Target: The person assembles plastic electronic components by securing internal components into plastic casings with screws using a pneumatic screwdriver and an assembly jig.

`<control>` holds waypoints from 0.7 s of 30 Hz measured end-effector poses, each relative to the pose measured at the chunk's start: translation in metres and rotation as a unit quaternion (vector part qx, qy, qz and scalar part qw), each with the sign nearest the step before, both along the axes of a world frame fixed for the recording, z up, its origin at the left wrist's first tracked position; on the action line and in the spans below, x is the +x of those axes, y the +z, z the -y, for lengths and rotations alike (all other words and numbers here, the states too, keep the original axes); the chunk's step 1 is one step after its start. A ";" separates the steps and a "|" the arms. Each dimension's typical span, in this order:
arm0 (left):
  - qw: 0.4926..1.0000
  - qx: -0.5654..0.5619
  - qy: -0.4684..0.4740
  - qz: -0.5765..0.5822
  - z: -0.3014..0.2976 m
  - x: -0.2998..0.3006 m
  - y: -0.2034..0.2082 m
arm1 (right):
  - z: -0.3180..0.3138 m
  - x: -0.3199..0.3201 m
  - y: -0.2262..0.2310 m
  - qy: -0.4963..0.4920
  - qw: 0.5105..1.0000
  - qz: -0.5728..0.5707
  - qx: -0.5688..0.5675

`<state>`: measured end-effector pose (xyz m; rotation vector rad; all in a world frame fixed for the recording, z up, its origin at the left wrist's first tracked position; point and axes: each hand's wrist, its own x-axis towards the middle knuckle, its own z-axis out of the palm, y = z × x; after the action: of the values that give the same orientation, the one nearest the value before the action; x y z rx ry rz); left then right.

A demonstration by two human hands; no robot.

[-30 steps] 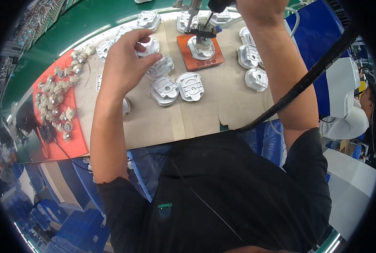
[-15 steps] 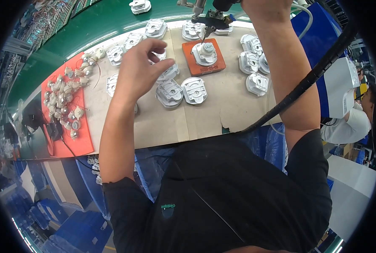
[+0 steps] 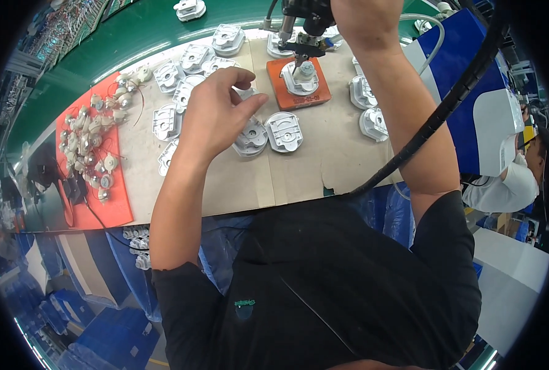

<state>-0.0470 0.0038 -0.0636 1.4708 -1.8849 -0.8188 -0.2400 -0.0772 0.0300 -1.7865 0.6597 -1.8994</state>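
My left hand (image 3: 222, 108) is open over the left-middle of the bench, thumb and bent fingers apart, nothing between them. Below and behind it are white plastic housings (image 3: 251, 137), partly hidden. My right hand (image 3: 368, 24) is at the top edge, against the black body of a powered tool (image 3: 314, 17); its fingers are out of sight, so its grip does not show. The tool's thin tip points down at a white housing (image 3: 300, 80) with a round motor-like part (image 3: 305, 69) on it. This housing sits on an orange block fixture (image 3: 305, 100).
Several white housings (image 3: 166, 121) stand about the bench (image 3: 244, 185). A red mat (image 3: 117, 200) at left bears many small wired motors (image 3: 93, 132). A black ribbed hose (image 3: 431, 126) crosses my right forearm. At right are a blue machine (image 3: 450, 46) and another person's white sleeve (image 3: 502, 188).
My right hand and the tool body have shifted left and slightly down together. My left hand has moved slightly right and down, remaining open. The housing stays on the orange fixture.
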 end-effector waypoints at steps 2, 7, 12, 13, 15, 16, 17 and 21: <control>1.000 0.002 0.005 -0.007 -0.003 0.006 -0.001 | -0.002 -0.001 0.002 0.013 1.000 0.004 0.003; 0.999 -0.006 0.021 -0.039 -0.008 0.017 -0.007 | 0.002 0.001 0.000 0.017 1.000 0.010 -0.010; 0.999 -0.013 0.027 -0.044 -0.012 0.022 -0.004 | 0.005 0.000 -0.008 0.033 0.999 0.009 0.006; 0.998 -0.021 0.029 -0.050 -0.012 0.023 -0.004 | 0.006 0.000 -0.010 0.042 0.999 0.014 0.009; 0.997 -0.017 0.031 -0.066 -0.013 0.023 -0.003 | 0.005 -0.002 -0.009 0.016 1.000 -0.002 0.009; 0.996 -0.017 0.034 -0.081 -0.014 0.023 -0.003 | 0.005 -0.004 -0.009 -0.008 1.000 -0.017 0.005; 0.996 -0.019 0.033 -0.081 -0.014 0.025 -0.003 | 0.005 -0.004 -0.009 -0.009 1.000 -0.017 0.003; 0.996 -0.035 0.036 -0.071 -0.020 0.029 -0.001 | 0.004 0.006 -0.012 0.015 1.000 0.019 -0.012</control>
<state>-0.0184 0.0234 -0.0649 1.3925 -1.7274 -0.7944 -0.2345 -0.0808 0.0180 -1.7606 0.5961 -1.9245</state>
